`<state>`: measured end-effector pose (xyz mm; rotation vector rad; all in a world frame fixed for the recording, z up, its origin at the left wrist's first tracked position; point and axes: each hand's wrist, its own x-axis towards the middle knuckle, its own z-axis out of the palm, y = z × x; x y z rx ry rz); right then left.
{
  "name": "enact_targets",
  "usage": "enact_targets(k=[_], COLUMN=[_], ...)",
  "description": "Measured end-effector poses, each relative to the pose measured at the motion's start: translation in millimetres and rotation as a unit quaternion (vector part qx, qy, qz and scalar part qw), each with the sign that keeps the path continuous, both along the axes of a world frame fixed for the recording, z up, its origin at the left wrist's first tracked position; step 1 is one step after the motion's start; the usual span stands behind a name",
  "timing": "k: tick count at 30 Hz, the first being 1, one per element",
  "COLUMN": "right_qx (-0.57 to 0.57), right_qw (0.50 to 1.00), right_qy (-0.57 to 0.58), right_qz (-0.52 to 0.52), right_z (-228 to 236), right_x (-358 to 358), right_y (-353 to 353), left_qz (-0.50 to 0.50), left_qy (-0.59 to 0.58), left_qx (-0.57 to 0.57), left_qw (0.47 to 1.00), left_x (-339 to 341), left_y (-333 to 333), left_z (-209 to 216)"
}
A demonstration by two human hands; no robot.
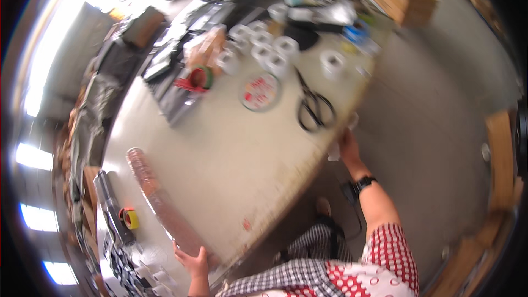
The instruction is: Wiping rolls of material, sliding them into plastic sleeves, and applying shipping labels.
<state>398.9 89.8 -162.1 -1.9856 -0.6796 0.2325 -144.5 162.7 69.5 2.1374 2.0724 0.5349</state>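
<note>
**A:** Nearest the camera is the person's own clothing: a black-and-white checked apron (275,278) and a red-and-white patterned sleeve (389,247); where are the hands?

**B:** The left hand (193,263) is at the lower edge, on the near end of a long film-wrapped roll (165,203); its thumb stands apart from its fingers across that end; whether it grips or only rests there, I cannot tell.

**A:** And the roll itself?

**B:** Brownish under shiny wrapping; it lies along the left part of the cream worktable (247,154), slanting up and away from the hand.

**A:** The right hand (347,144)?

**B:** Just beside the table's right edge; its fingers are curled around a white item (333,153), too blurred to name more closely; a black watch (365,182) sits on that wrist.

**A:** What lies near it?

**B:** Black-handled scissors (310,97) on the tabletop; left of them, a round tape roll (259,92) with red print, lying flat; behind, a cluster of small white rolls (263,53), plus a lone white roll (332,63) to the right.

**A:** Anything left of the long one?

**B:** A yellow tape roll (130,219) beside a dark grey roll (109,197); farther back, a red tape roll (193,80).
</note>
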Motion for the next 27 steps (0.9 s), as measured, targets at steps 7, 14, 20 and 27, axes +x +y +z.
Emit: enact_targets(k=[7, 14, 20, 27], right_qx=[-0.268, -0.374, -0.406, -0.407], right_qw=[0.944, 0.899, 0.882, 0.861], right_qy=[-0.102, -0.13, -0.124, -0.123], right_qz=[0.161, 0.188, 0.204, 0.278], right_z=[-101.3, -131.2, -125.9, -97.9], right_x=[79.7, 108.9, 116.1, 90.0], right_y=[118.2, 162.3, 141.0, 88.5], left_qz=[0.051, 0.058, 0.072, 0.055], left_qy=[0.034, 0.009, 0.011, 0.013], left_qx=[-0.023, -0.025, -0.049, -0.019], left_qw=[0.998, 0.998, 0.996, 0.998], left_x=[23.1, 30.5, 38.9, 14.1], left_y=[-8.7, -15.2, -19.1, -9.7], left_z=[12.3, 9.6, 14.6, 7.9])
